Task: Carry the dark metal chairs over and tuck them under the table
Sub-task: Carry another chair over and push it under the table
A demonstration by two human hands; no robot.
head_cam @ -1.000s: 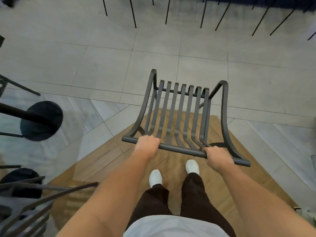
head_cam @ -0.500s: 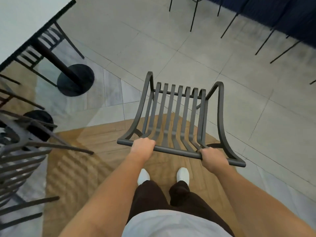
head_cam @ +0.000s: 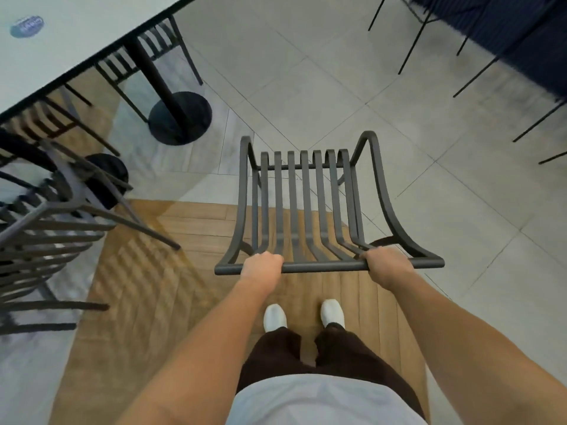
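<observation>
A dark metal chair (head_cam: 306, 191) with a slatted back and seat fills the middle of the view, seen from above. My left hand (head_cam: 262, 266) grips the left part of its top rail. My right hand (head_cam: 385, 266) grips the right part of the same rail. The white table (head_cam: 70, 38) with a black edge lies at the upper left, on a black post with a round base (head_cam: 180, 118). One dark chair (head_cam: 147, 53) stands tucked under it. Whether the held chair's legs touch the floor is hidden.
More dark slatted chairs (head_cam: 46, 228) crowd the left edge beside a second round base (head_cam: 107, 176). Thin black legs (head_cam: 429, 41) of other furniture stand at the upper right. My feet (head_cam: 303, 314) are on wood-pattern flooring; grey tiles lie ahead and right.
The view has swung left: the table, its post and the chairs at the left have come further into view. Both hands keep the same grip on the chair's top rail.
</observation>
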